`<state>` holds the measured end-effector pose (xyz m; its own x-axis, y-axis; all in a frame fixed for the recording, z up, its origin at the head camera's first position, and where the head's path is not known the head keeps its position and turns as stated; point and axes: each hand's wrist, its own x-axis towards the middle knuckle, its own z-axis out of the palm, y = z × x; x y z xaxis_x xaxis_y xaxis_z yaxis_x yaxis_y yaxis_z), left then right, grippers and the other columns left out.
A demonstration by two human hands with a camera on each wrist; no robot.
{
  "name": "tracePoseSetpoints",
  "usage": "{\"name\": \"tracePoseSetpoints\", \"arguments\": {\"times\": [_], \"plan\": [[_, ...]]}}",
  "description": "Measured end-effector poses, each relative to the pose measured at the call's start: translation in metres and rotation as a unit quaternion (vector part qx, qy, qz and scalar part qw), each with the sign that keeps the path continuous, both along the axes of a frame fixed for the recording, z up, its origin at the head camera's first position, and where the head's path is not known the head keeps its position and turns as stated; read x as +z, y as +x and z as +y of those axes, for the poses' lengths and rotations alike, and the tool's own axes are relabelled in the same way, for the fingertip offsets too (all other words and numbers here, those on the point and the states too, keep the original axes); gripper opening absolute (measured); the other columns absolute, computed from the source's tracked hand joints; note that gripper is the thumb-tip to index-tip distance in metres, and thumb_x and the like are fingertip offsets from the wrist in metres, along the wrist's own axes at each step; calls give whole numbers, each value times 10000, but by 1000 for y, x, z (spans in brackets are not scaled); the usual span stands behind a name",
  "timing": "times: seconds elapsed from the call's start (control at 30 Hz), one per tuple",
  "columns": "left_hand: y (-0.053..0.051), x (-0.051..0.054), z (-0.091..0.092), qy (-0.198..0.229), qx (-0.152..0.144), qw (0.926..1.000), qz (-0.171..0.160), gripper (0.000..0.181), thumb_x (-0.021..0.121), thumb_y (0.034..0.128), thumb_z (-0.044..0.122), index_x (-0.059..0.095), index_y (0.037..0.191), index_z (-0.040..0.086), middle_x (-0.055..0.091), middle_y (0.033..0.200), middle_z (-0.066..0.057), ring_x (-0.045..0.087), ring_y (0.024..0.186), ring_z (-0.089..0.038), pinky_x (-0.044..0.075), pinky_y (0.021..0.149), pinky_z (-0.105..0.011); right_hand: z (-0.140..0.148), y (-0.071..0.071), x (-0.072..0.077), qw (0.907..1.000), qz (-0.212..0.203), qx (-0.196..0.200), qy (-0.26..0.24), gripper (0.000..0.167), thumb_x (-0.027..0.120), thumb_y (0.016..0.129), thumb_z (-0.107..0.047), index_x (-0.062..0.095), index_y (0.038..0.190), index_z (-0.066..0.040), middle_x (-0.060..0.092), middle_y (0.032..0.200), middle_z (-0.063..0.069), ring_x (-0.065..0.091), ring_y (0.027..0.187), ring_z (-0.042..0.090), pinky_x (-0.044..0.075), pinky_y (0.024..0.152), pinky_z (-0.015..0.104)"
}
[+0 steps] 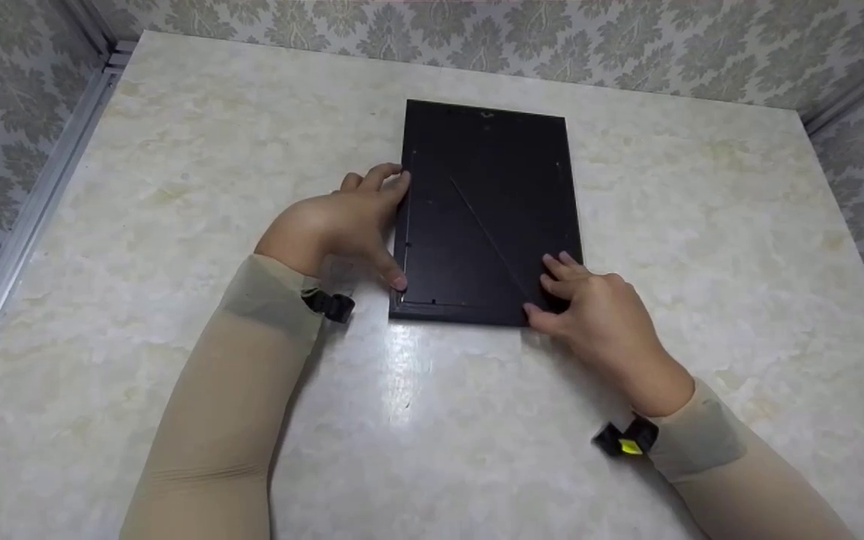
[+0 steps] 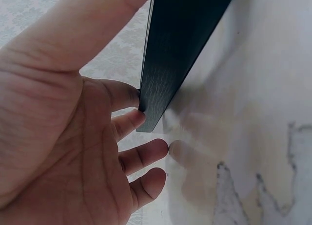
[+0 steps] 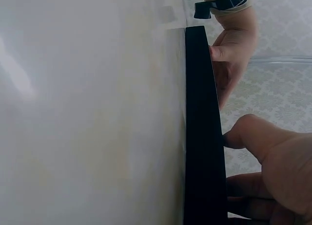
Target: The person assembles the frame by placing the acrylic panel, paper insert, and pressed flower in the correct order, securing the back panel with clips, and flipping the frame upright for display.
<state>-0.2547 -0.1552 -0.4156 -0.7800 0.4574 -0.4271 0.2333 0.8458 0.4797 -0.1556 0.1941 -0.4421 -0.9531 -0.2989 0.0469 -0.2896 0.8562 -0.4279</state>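
Observation:
A black picture frame [image 1: 477,217] lies face down on the table, its back panel up. A thin diagonal line crosses the panel, a small hanger [image 1: 487,115] sits near the far edge, and small tabs line the sides. My left hand [image 1: 349,225] spreads along the left edge, thumb on the near left corner and index and middle fingers against the side; in the left wrist view the other two fingers [image 2: 146,154] are off the frame. My right hand [image 1: 601,315] rests on the near right corner, thumb and fingertips touching the back; its lower fingers are partly hidden in the right wrist view.
The frame lies on a marbled, pale table [image 1: 702,225] that reflects light in front of it. Patterned wall panels [image 1: 477,34] stand behind and at both sides, with a metal rail [image 1: 34,210] at the left. Both wrists wear black camera straps [image 1: 331,304].

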Motion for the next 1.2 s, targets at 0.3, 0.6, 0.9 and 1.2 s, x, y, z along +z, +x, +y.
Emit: {"name": "tracePoseSetpoints", "arguments": {"times": [0.3,0.6,0.9,1.2], "plan": [[-2,0,2,-4,-48,10000,30,1618,1064,741,548,-88,1822,197,-136,1917,-7,58,1743,-374,320,1401,-685,0,0,3,9998,-179,-70,18,505,893,971,-255,753,1362,32,678,1555,138,597,1551,330,548,1263,587],[-1,-1,2,-31,-47,10000,13,1615,1063,742,549,-86,1823,201,-133,1917,-1,53,1742,-367,343,1388,-685,2,-2,3,9997,-239,-48,3,489,899,961,-259,768,1339,23,685,1542,134,615,1529,339,564,1242,600],[-1,-1,-1,4,-2,10000,65,1622,1066,729,568,-73,1823,195,-137,1919,9,70,1737,-377,339,1388,-693,1,-8,6,9996,-269,28,-6,456,898,939,-262,797,1293,8,723,1500,137,658,1484,345,633,1144,593],[-1,-4,-3,-12,7,9999,103,1633,1064,716,595,-70,1823,203,-131,1921,2,72,1739,-390,334,1391,-693,-2,-11,10,9985,-546,-19,49,483,912,940,-270,786,1311,13,708,1525,120,645,1502,338,590,1210,600]]}}
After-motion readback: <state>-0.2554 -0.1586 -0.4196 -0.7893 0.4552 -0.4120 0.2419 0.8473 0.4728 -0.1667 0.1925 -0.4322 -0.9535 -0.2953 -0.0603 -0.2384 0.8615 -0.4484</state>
